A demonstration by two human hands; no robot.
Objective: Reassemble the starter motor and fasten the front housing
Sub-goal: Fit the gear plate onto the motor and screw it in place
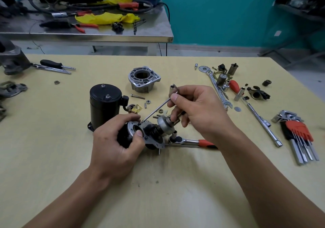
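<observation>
My left hand (116, 139) grips a black starter part with a grey metal flange plate (154, 140), lying on its side at the table's middle. My right hand (195, 106) pinches an L-shaped hex key (154, 110) whose tip sits on a screw at the flange's upper edge. A round grey drive piece (165, 125) sticks out of the flange toward my right hand. The black motor body (104, 104) stands upright just behind my left hand. The silver front housing (144, 79) rests farther back, apart from both.
A ratchet with an orange grip (191, 142) lies right of the assembly. Loose bolts and nuts (140, 99) lie behind it. A hex key set (299, 138), spanners (218, 88) and sockets fill the right side. Screwdrivers (54, 65) lie far left. A metal bench (88, 34) stands behind.
</observation>
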